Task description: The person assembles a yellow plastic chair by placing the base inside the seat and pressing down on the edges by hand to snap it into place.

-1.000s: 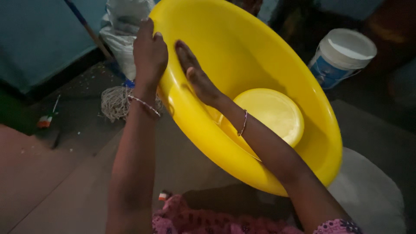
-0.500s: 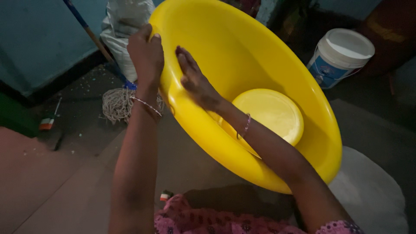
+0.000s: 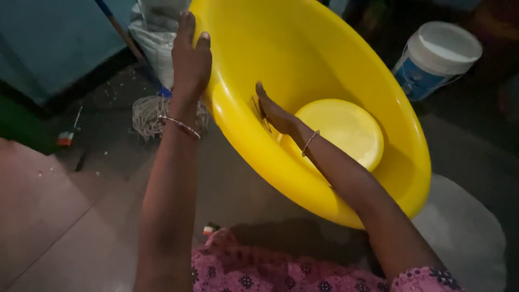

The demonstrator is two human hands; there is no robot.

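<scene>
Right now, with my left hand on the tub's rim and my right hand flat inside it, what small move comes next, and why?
Probably slide the right hand further along the inner wall of the yellow tub. The left hand grips the rim and holds the tub tilted, and the right palm lies on the wall above the round base.

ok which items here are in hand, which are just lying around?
In hand:
yellow tub, gripped at the rim by the left hand; right hand inside it

Lying around:
white bucket
mop head
white sack
</scene>
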